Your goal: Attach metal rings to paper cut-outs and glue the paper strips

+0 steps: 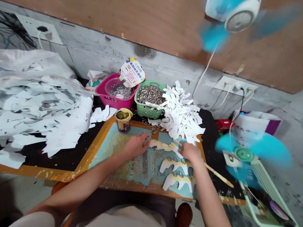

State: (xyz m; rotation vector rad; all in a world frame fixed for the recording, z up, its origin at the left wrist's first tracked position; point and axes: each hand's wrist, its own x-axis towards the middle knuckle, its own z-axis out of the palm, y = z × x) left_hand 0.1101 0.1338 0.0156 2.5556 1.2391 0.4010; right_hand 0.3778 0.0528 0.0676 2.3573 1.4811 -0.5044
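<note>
My left hand (pixel 136 145) rests on the blue, orange-framed board (pixel 108 147), fingers curled against the left end of a white paper cutout (pixel 164 146). My right hand (pixel 191 153) grips a thin wooden brush stick (pixel 217 174), its tip over the same cutout. Two more white cutouts (pixel 178 174) lie just below, near my right wrist. A small glue pot (pixel 123 119) stands at the board's upper left.
A heap of white cutouts (pixel 180 115) sits behind the board beside a green basket of metal rings (pixel 149 98) and a pink basket (pixel 113 91). White paper scrap in plastic (pixel 27 97) fills the left. Two blue fans (pixel 231 12) (pixel 252 154) spin on the right.
</note>
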